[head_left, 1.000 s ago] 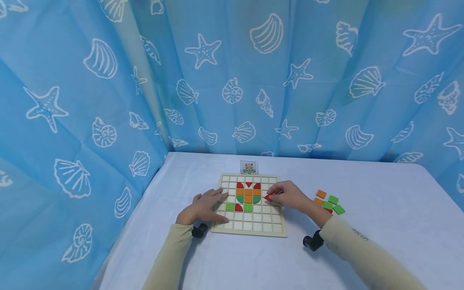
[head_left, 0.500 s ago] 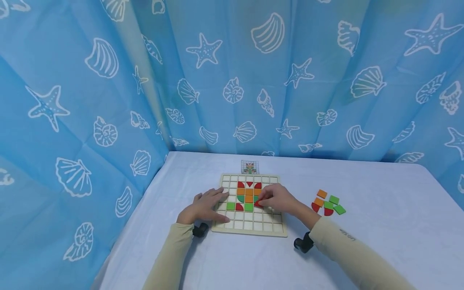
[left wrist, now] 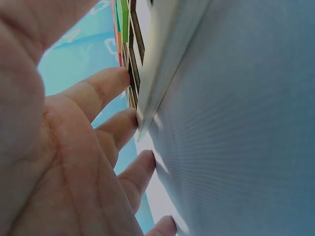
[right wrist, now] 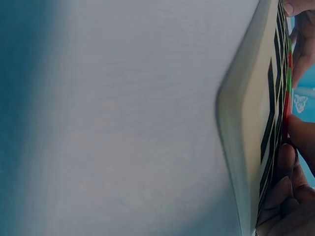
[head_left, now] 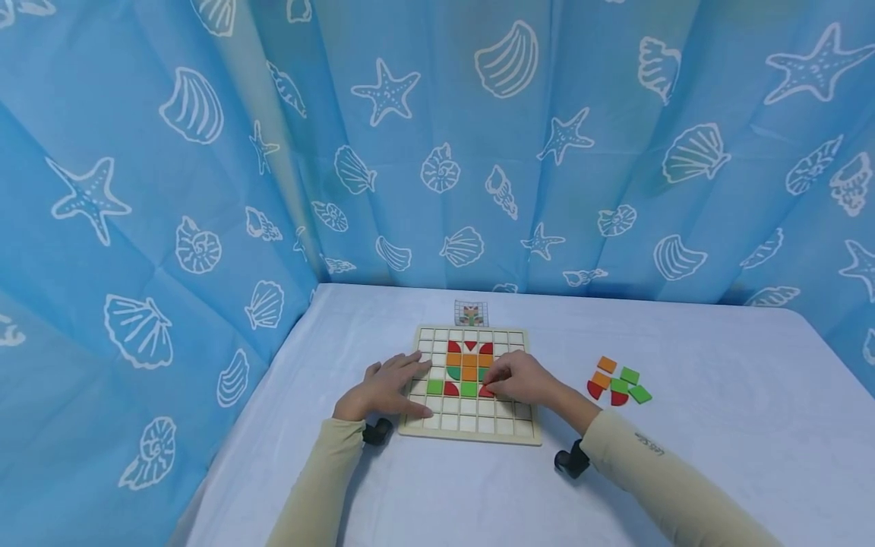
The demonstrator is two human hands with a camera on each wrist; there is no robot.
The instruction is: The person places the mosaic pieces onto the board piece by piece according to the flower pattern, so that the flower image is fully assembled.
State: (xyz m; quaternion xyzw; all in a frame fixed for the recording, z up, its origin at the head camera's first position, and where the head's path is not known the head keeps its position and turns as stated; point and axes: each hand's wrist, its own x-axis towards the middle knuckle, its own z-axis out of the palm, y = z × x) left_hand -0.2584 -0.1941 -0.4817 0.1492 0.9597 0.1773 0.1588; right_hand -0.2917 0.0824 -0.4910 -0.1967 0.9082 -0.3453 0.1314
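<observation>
1. red tile (head_left: 486, 393) sits on the board (head_left: 472, 437), beside a green square (head_left: 468, 390), pinched by the right hand (head_left: 526, 378).
2. left hand (head_left: 384, 389), fingers apart, spans the board's left edge.
3. uncovered cells (head_left: 468, 425) reach its near edge.

Right hand (right wrist: 300, 196) apparently pinching red tile (right wrist: 286, 114) over board (right wrist: 242, 115), seen edge-on.

The red tile (head_left: 485, 393) is partly covered; the gridded board (head_left: 468, 423) beneath lies flat.
</observation>
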